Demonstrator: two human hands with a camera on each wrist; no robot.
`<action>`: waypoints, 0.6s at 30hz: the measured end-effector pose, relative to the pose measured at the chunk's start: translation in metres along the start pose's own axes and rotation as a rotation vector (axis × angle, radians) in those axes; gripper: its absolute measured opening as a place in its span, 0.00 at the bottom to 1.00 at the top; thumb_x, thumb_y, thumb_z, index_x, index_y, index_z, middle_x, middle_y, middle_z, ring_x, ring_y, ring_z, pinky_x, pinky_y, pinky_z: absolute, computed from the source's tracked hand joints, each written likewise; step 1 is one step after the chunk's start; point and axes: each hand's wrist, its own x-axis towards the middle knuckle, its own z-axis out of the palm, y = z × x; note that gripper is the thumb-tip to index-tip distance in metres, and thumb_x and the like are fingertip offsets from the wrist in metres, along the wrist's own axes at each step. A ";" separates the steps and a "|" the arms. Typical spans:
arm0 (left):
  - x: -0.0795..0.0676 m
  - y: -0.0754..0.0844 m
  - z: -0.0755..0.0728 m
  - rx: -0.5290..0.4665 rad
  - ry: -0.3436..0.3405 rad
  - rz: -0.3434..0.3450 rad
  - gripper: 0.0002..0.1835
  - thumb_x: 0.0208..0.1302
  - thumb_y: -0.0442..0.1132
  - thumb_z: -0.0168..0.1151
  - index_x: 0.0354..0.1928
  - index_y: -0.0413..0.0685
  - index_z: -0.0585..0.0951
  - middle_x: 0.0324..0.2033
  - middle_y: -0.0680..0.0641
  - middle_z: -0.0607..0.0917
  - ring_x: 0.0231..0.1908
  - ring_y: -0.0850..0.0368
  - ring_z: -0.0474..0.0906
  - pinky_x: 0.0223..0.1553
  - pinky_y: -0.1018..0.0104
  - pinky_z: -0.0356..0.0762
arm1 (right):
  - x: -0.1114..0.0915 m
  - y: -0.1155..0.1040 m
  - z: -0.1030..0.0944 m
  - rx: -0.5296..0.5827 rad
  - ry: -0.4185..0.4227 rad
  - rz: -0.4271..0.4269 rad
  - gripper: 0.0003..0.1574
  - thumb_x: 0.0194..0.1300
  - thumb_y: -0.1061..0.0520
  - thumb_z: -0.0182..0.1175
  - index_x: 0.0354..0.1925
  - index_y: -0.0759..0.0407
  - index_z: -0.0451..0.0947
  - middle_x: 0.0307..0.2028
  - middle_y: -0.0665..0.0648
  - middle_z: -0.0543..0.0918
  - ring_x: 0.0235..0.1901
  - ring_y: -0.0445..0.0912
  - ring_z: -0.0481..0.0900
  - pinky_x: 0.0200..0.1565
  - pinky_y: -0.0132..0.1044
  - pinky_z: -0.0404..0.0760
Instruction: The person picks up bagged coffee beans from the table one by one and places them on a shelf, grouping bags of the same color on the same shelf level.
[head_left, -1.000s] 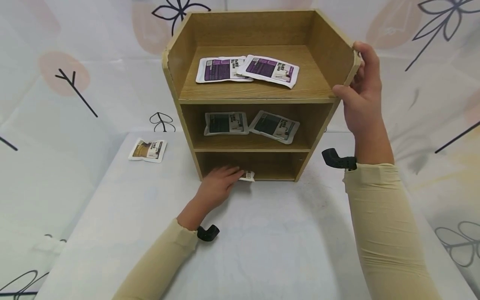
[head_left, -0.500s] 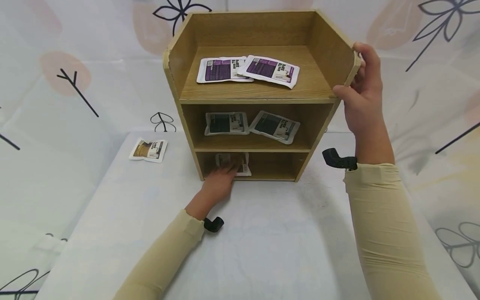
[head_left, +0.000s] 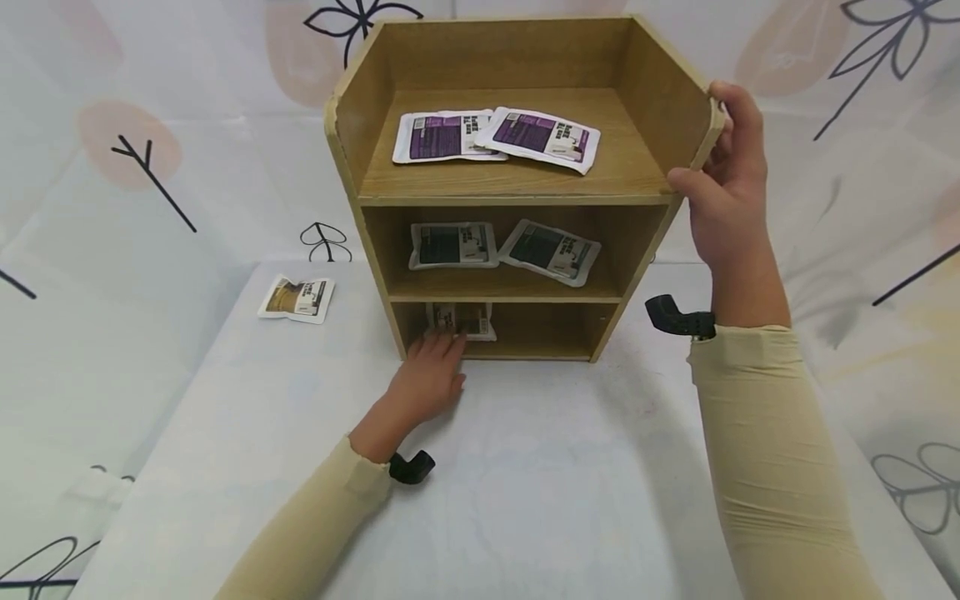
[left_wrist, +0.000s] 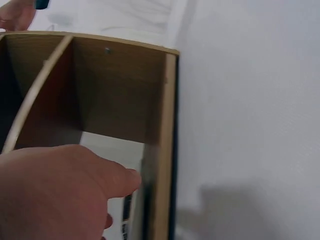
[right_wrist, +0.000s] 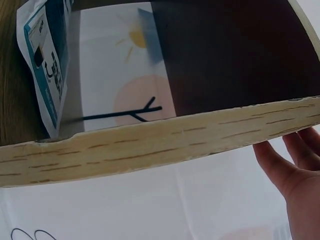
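A small wooden shelf unit [head_left: 660, 117] with a raised top tray and two compartments below stands on the white-covered table. My right hand [head_left: 727, 187] holds the unit's right side panel near the top front corner, thumb on the front edge. My left hand [head_left: 426, 379] lies at the opening of the bottom compartment, fingers stretched out toward a brown-and-white packet [head_left: 480, 323]. Its fingertips overlap the packet's near edge; I cannot tell whether they touch it. In the left wrist view, the left hand [left_wrist: 60, 190] reaches into that compartment with the packet partly hidden behind it.
Two purple-and-white packets [head_left: 540, 137] overlap on the top tray. Two dark green packets [head_left: 453, 246] lie in the middle compartment. Another brown-and-white packet [head_left: 297, 300] lies on the table [head_left: 540, 467] left of the unit. A patterned cloth [head_left: 172, 75] hangs behind.
The packet under my left hand has gone from the front of the bottom compartment to farther inside. My left hand has drawn back slightly from it. The right hand has stayed on the side panel.
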 end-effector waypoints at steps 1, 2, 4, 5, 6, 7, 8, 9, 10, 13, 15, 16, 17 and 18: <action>-0.003 -0.001 -0.003 -0.005 0.001 0.008 0.31 0.70 0.48 0.53 0.70 0.43 0.64 0.68 0.41 0.68 0.70 0.42 0.61 0.68 0.45 0.63 | 0.000 0.000 0.000 0.002 0.000 0.001 0.37 0.51 0.75 0.52 0.61 0.60 0.60 0.57 0.63 0.71 0.55 0.55 0.69 0.52 0.41 0.69; -0.006 -0.002 -0.006 -0.013 0.006 0.014 0.30 0.70 0.48 0.53 0.70 0.43 0.65 0.67 0.41 0.70 0.69 0.42 0.62 0.68 0.45 0.63 | 0.000 -0.001 0.000 0.011 0.004 0.008 0.37 0.51 0.75 0.52 0.60 0.60 0.61 0.57 0.63 0.71 0.55 0.55 0.69 0.52 0.40 0.69; -0.012 -0.004 -0.012 -0.039 0.014 0.024 0.29 0.70 0.47 0.53 0.69 0.44 0.67 0.66 0.41 0.72 0.69 0.41 0.64 0.67 0.45 0.64 | 0.000 -0.001 0.000 -0.006 -0.002 0.002 0.37 0.51 0.75 0.52 0.61 0.59 0.61 0.56 0.63 0.71 0.55 0.55 0.69 0.52 0.40 0.69; -0.015 -0.005 -0.015 -0.059 0.017 0.029 0.28 0.70 0.47 0.53 0.69 0.44 0.67 0.66 0.42 0.72 0.68 0.41 0.65 0.67 0.44 0.64 | 0.000 -0.002 0.000 -0.017 -0.008 -0.004 0.37 0.51 0.75 0.52 0.61 0.59 0.61 0.56 0.63 0.71 0.55 0.55 0.69 0.52 0.41 0.69; -0.017 -0.007 -0.018 -0.079 0.022 0.034 0.27 0.70 0.46 0.54 0.68 0.45 0.68 0.65 0.42 0.73 0.68 0.41 0.65 0.67 0.44 0.64 | 0.000 -0.002 0.000 -0.018 -0.008 -0.004 0.37 0.51 0.75 0.52 0.61 0.59 0.61 0.56 0.63 0.71 0.55 0.55 0.69 0.52 0.40 0.69; -0.019 -0.009 -0.021 -0.098 0.025 0.041 0.27 0.70 0.45 0.54 0.68 0.45 0.69 0.65 0.42 0.73 0.68 0.42 0.66 0.68 0.45 0.64 | 0.000 -0.002 0.000 -0.032 -0.016 -0.014 0.37 0.52 0.74 0.52 0.61 0.59 0.61 0.57 0.64 0.71 0.55 0.56 0.69 0.52 0.41 0.70; -0.021 -0.010 -0.024 -0.116 0.031 0.052 0.26 0.70 0.45 0.54 0.67 0.45 0.70 0.64 0.43 0.74 0.67 0.42 0.66 0.68 0.45 0.64 | 0.000 -0.001 -0.001 -0.037 -0.017 -0.016 0.37 0.52 0.74 0.52 0.61 0.58 0.61 0.57 0.64 0.71 0.55 0.56 0.69 0.52 0.41 0.70; -0.023 -0.012 -0.027 -0.137 0.035 0.062 0.25 0.70 0.44 0.54 0.67 0.45 0.70 0.64 0.43 0.75 0.67 0.42 0.67 0.68 0.46 0.64 | 0.000 -0.001 -0.001 -0.050 -0.023 -0.025 0.37 0.53 0.73 0.52 0.61 0.58 0.61 0.57 0.64 0.71 0.55 0.56 0.69 0.52 0.41 0.70; -0.024 -0.014 -0.029 -0.156 0.035 0.069 0.25 0.70 0.43 0.54 0.67 0.45 0.71 0.64 0.43 0.75 0.67 0.43 0.67 0.68 0.47 0.64 | 0.000 -0.001 -0.002 -0.055 -0.025 -0.028 0.36 0.53 0.73 0.52 0.61 0.58 0.61 0.57 0.64 0.71 0.55 0.56 0.69 0.52 0.41 0.70; -0.029 -0.021 -0.036 -0.190 0.025 0.081 0.24 0.70 0.43 0.54 0.66 0.45 0.71 0.62 0.44 0.77 0.65 0.45 0.71 0.67 0.49 0.67 | -0.001 -0.001 -0.002 -0.056 -0.027 -0.028 0.36 0.54 0.73 0.52 0.62 0.58 0.61 0.58 0.64 0.70 0.56 0.56 0.69 0.53 0.41 0.70; -0.033 -0.025 -0.041 -0.212 0.010 0.079 0.24 0.70 0.43 0.55 0.66 0.46 0.72 0.61 0.44 0.78 0.63 0.46 0.72 0.65 0.50 0.69 | -0.001 -0.002 -0.001 -0.048 -0.024 -0.023 0.36 0.54 0.73 0.52 0.62 0.58 0.62 0.58 0.64 0.70 0.56 0.56 0.68 0.53 0.41 0.70; -0.034 -0.028 -0.043 -0.223 0.001 0.075 0.24 0.70 0.43 0.55 0.65 0.46 0.72 0.60 0.44 0.79 0.62 0.46 0.73 0.65 0.50 0.70 | -0.001 -0.002 -0.001 -0.046 -0.023 -0.022 0.36 0.54 0.73 0.52 0.61 0.58 0.62 0.58 0.64 0.70 0.56 0.56 0.68 0.53 0.41 0.70; -0.036 -0.030 -0.046 -0.238 -0.004 0.073 0.23 0.69 0.42 0.55 0.65 0.46 0.73 0.59 0.44 0.79 0.61 0.46 0.74 0.64 0.50 0.71 | -0.001 -0.002 0.000 -0.042 -0.023 -0.020 0.36 0.53 0.73 0.51 0.61 0.58 0.61 0.58 0.64 0.70 0.56 0.56 0.68 0.53 0.41 0.70; -0.038 -0.032 -0.049 -0.250 -0.013 0.070 0.23 0.70 0.42 0.55 0.64 0.46 0.74 0.59 0.44 0.80 0.61 0.46 0.75 0.63 0.49 0.71 | -0.001 -0.003 0.001 -0.029 -0.018 -0.013 0.36 0.53 0.73 0.52 0.61 0.58 0.62 0.58 0.64 0.71 0.56 0.56 0.68 0.53 0.41 0.70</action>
